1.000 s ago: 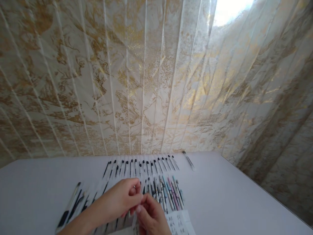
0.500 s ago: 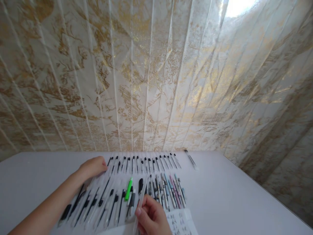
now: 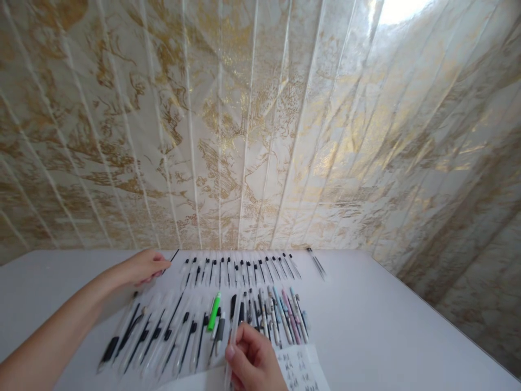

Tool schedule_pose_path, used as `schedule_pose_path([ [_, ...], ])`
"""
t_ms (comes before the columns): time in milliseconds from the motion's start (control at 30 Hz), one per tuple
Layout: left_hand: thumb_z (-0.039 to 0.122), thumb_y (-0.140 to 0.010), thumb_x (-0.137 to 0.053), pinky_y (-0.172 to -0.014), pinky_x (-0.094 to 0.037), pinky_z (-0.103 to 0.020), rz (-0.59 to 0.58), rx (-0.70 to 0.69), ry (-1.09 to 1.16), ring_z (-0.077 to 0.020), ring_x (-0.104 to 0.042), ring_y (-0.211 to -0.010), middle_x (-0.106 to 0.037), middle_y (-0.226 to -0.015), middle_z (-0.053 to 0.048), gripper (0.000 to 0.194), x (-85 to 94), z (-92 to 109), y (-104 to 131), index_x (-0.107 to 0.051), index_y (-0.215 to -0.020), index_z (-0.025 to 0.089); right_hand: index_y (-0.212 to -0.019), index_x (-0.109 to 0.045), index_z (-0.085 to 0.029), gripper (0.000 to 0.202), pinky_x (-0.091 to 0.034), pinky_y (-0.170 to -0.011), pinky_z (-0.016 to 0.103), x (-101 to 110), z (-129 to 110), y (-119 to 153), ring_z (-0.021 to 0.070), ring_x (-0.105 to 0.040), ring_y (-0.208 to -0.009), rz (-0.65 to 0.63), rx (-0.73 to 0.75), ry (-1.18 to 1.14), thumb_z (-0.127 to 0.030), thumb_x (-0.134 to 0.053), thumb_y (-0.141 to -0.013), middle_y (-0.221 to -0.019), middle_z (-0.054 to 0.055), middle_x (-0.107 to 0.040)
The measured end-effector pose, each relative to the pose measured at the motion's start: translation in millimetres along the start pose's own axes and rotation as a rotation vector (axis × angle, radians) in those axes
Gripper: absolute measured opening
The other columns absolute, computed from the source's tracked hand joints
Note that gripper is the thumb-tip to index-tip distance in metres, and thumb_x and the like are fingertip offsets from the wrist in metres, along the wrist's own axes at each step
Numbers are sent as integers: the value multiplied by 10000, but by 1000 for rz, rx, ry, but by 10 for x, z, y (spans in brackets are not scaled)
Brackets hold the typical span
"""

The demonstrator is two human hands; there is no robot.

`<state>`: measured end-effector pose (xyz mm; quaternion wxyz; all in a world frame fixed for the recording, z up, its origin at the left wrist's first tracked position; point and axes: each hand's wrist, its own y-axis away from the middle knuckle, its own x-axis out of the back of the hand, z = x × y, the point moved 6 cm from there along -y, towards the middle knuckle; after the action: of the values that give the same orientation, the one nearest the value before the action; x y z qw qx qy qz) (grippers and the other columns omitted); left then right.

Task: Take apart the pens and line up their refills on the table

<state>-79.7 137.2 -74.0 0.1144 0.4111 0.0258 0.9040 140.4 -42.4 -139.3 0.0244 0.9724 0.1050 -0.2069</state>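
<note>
My left hand (image 3: 148, 266) reaches to the back left of the table, its fingertips pinched on a thin black pen refill (image 3: 175, 255) that slants up and right. Close to the front edge my right hand (image 3: 254, 355) grips a clear pen barrel (image 3: 235, 326) upright between thumb and fingers. Beyond it lies a back row of clear pens with black caps (image 3: 222, 271). Nearer, a second row of clear black-tipped pens (image 3: 189, 339) spreads to the left. A bright green highlighter (image 3: 214, 311) lies among them, with a grey-gripped pen (image 3: 220, 328) beside it.
Patterned pens in pastel colours (image 3: 287, 317) lie right of the middle. A few thin dark-tipped sticks (image 3: 316, 262) lie at the back right. Paper with handwriting (image 3: 301, 366) sits by my right hand. A gold-patterned curtain (image 3: 260, 136) hangs behind the white table (image 3: 386, 326).
My left hand has moved left and slightly back from the end of the back row, carrying the black refill. My right hand stays nearly in place with the clear barrel.
</note>
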Motion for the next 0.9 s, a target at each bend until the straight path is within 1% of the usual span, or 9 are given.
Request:
schedule_pose_path([
  [67, 466, -731, -503, -413, -197, -227, -100, -53, 124, -79, -289, -415, -412, -507, 37, 307, -50, 236, 183, -468, -608, 186, -691, -412, -203, 482, -137, -330, 156, -7, 28, -1, 15, -204, -321, -12, 21, 68, -617, -661, -685, -419, -132, -319],
  [133, 495, -758, -498, -419, -201, -207, -181, -126, 266, -59, -296, -441, -488, -637, 33, 312, -173, 544, 373, -501, -743, 183, -668, -424, -197, 514, -155, -355, 165, -8, 52, 3, 18, -220, -342, -10, 40, 154, -663, -639, -664, -432, -118, -330],
  [233, 430, -760, -546, -410, -189, -197, -279, -213, 523, -48, -296, -444, -478, -626, 41, 268, -424, 960, 589, -473, -728, 173, -634, -434, -189, 556, -165, -401, 180, 4, 55, 18, 29, -242, -398, 5, 64, 295, -718, -606, -637, -464, -93, -344],
  [300, 408, -768, -550, -406, -190, -194, -281, -241, 605, -44, -296, -439, -465, -606, 49, 256, -548, 1112, 658, -465, -722, 171, -626, -445, -186, 559, -165, -418, 189, 5, 29, 28, 38, -243, -426, -6, 81, 365, -724, -595, -639, -471, -85, -340],
  [367, 409, -776, -548, -400, -184, -193, -255, -245, 649, -38, -276, -432, -453, -596, 56, 258, -614, 1162, 683, -464, -728, 170, -625, -455, -183, 543, -161, -425, 195, 0, -2, 33, 43, -241, -439, -26, 89, 411, -707, -596, -653, -470, -83, -338],
  [433, 412, -776, -555, -396, -168, -191, -249, -236, 677, -33, -249, -427, -431, -582, 66, 260, -651, 1159, 692, -463, -735, 171, -622, -457, -182, 521, -156, -428, 197, 0, -30, 32, 44, -237, -440, -31, 88, 441, -680, -603, -671, -466, -84, -335],
  [600, 409, -771, -565, -389, -140, -186, -308, -215, 663, -36, -206, -410, -312, -486, 111, 251, -748, 1159, 735, -452, -743, 187, -620, -446, -188, 489, -161, -424, 195, 8, -52, 29, 46, -247, -435, -8, 77, 436, -645, -601, -695, -477, -82, -334],
  [733, 404, -780, -552, -384, -150, -184, -320, -215, 639, -36, -199, -407, -304, -471, 116, 245, -824, 1189, 774, -444, -732, 189, -627, -450, -188, 469, -176, -433, 195, 25, -44, 40, 49, -245, -442, 17, 81, 426, -624, -605, -706, -487, -81, -335],
  [900, 342, -812, -509, -384, -161, -184, -340, -251, 634, -42, -209, -417, -300, -496, 112, 181, -859, 1210, 784, -434, -744, 193, -627, -443, -189, 487, -170, -425, 191, 23, -39, 41, 49, -243, -440, 16, 91, 422, -644, -598, -701, -489, -80, -329],
])
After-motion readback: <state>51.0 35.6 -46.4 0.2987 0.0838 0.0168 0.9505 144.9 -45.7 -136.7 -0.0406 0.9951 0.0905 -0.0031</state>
